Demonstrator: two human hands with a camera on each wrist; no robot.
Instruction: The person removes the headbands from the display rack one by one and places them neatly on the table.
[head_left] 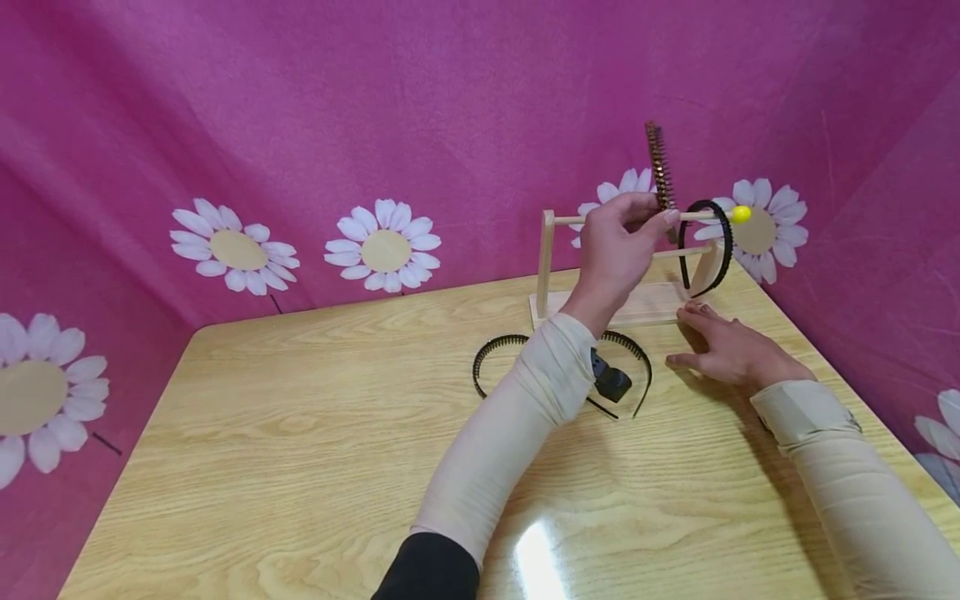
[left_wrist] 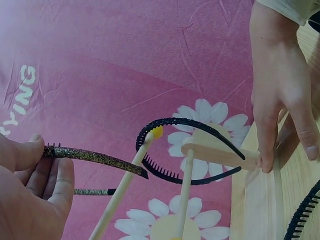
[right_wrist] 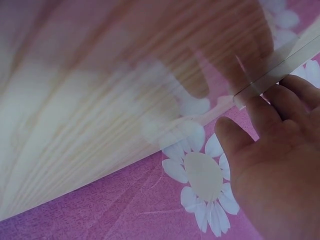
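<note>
My left hand (head_left: 618,250) pinches a gold-brown toothed headband (head_left: 660,167) by the upper rod of a wooden stand (head_left: 546,262). In the left wrist view, the glittery headband (left_wrist: 100,156) spans in front of the rod (left_wrist: 117,197), its far end near the rod's yellow tip (left_wrist: 158,132). A black toothed headband (head_left: 726,254) hangs on that rod beside the tip. My right hand (head_left: 731,350) has its fingertips at the right end of the stand's base (head_left: 645,304), fingers loosely extended. In the right wrist view this hand (right_wrist: 280,165) holds nothing.
Black toothed headband arcs (head_left: 480,358) lie on the wooden table (head_left: 300,442), either side of my left forearm, which hides whether they are one or two. A black strapped device (head_left: 611,383) sits at my left wrist. Pink flowered cloth (head_left: 450,125) hangs behind and beside the table.
</note>
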